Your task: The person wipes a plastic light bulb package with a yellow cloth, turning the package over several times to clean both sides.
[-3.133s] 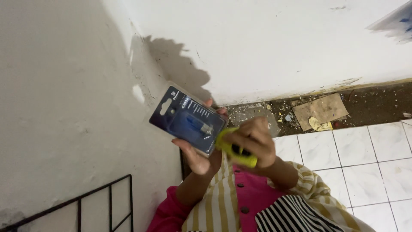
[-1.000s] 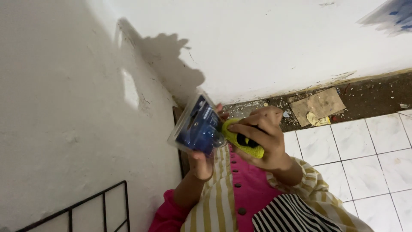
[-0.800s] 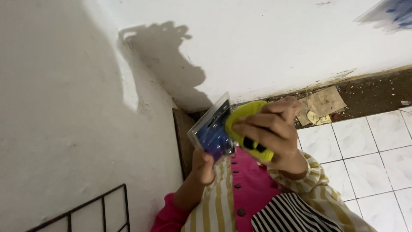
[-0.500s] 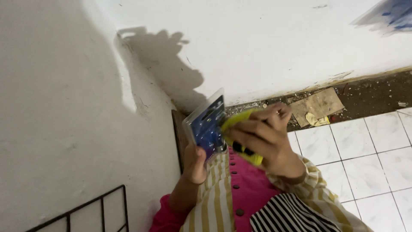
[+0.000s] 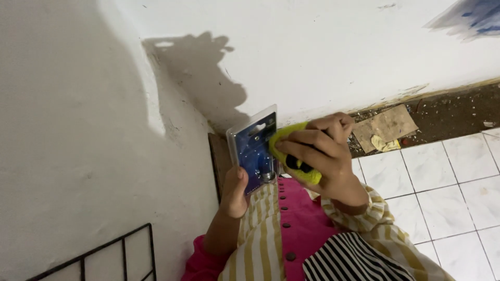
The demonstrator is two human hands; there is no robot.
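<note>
Showing a clear blister pack [image 5: 255,151], blue card, small, possibly metal, part inside

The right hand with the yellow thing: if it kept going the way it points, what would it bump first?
Probably the blue blister pack; the right hand and its yellow tool already sit against it.

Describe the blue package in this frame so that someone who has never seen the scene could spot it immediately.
Find the corner where the two white walls meet, under the dark shadow. Just below it, both hands are raised over a pink and striped garment. The package is the flat, clear-plastic blister card with a blue backing, pinched from below by the left hand. The right hand presses a yellow-and-black tool against it; nothing else here is blue and glossy.
</note>
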